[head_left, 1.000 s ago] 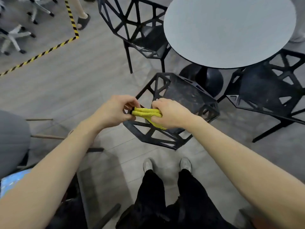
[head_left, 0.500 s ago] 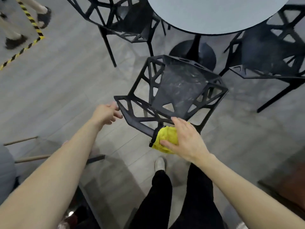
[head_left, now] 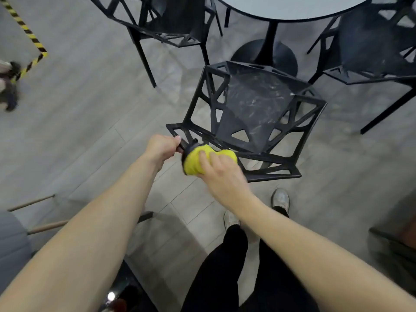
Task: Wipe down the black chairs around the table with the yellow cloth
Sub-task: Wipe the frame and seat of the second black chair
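Note:
A black lattice chair (head_left: 254, 104) stands in front of me, its backrest top edge nearest to me. The yellow cloth (head_left: 198, 161) is bunched over the left part of that top edge. My right hand (head_left: 221, 174) presses down on the cloth and grips it. My left hand (head_left: 161, 147) is closed around the left corner of the backrest, just left of the cloth. Two more black chairs stand at the table: one at the back left (head_left: 171, 21) and one at the right (head_left: 373, 48).
The round grey table (head_left: 288, 7) on a black pedestal base (head_left: 263, 52) stands behind the near chair. Yellow-black floor tape (head_left: 29, 37) runs at the far left, with another person's feet (head_left: 9, 86) by it. My shoes (head_left: 280, 199) are close behind the chair. A grey seat (head_left: 11, 239) is at lower left.
My right hand slid the cloth leftward along the backrest top. My left hand, open beside the chair half a second ago, now grips the backrest's left corner. The view moved closer.

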Demonstrator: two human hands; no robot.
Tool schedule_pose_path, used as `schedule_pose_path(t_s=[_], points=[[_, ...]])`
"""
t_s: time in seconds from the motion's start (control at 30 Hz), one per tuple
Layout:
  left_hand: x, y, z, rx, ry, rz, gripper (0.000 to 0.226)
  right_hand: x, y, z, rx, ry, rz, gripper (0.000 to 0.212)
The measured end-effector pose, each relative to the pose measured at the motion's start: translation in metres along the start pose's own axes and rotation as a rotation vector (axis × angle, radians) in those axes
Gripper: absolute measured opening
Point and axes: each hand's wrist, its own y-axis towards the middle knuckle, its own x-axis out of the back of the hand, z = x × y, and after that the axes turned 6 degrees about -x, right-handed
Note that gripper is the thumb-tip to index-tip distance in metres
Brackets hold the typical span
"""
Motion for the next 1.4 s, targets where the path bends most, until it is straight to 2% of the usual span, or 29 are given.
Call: schedule_pose_path(t_s=[0.07,0.17,0.3,0.37,0.43,0.47,0.53,0.6,0.7,0.83,0.97,1.07,1.13,1.2,1.23,1.3,1.4], points=[[-0.002,0.000,0.000,0.007,0.007,0.009,0.040,0.009,-0.048,-0.055,0.087,-0.008,-0.126,0.053],[-0.002,-0.002,-0.003,0.017,-0.002,0.017,0.043,0.027,-0.080,-0.097,0.071,-0.100,-0.098,0.042],[0.001,0.003,-0.001,0.039,-0.019,0.045,0.038,0.006,0.002,0.005,0.062,-0.127,-0.031,0.019],[0.001,0.006,0.000,0.035,-0.028,0.006,0.036,0.007,0.042,0.053,-0.055,-0.099,0.175,0.042],[-0.001,0.008,0.000,0.033,-0.026,-0.017,0.040,0.011,0.046,0.053,-0.096,-0.045,0.304,0.055],[-0.001,0.009,0.001,0.033,-0.027,-0.024,0.038,0.013,0.033,0.041,-0.065,-0.066,0.312,0.055],[-0.002,0.004,-0.003,0.048,-0.018,-0.034,0.035,0.019,-0.010,-0.002,0.061,-0.020,0.144,0.056],[-0.002,-0.001,-0.006,0.050,0.007,-0.024,0.045,0.032,-0.059,-0.068,0.115,-0.021,0.021,0.055],[-0.004,-0.008,-0.008,0.035,0.005,-0.052,0.052,0.046,-0.086,-0.125,0.091,-0.092,0.065,0.050],[-0.005,-0.005,-0.003,0.040,-0.021,-0.087,0.048,0.022,-0.048,-0.068,0.164,-0.117,0.043,0.029],[-0.002,-0.006,-0.006,0.067,-0.058,-0.111,0.041,0.005,-0.012,0.003,0.084,-0.089,0.051,0.052],[-0.008,-0.016,-0.003,0.042,-0.101,-0.145,0.040,0.014,0.002,0.015,0.079,0.001,0.170,0.059],[-0.019,-0.031,0.002,0.013,-0.143,-0.194,0.042,0.016,-0.010,-0.020,0.211,0.042,0.176,0.061],[-0.037,-0.050,0.007,0.013,-0.174,-0.209,0.046,0.018,-0.038,-0.086,0.316,0.105,0.191,0.063],[-0.047,-0.061,0.011,0.036,-0.197,-0.186,0.048,0.020,-0.054,-0.124,0.329,0.119,0.188,0.065],[-0.066,-0.086,0.019,0.092,-0.281,-0.124,0.048,0.027,-0.079,-0.193,0.238,0.145,0.233,0.060],[-0.098,-0.123,0.018,0.090,-0.319,-0.077,0.048,0.021,-0.074,-0.224,0.283,0.168,0.241,0.049]])
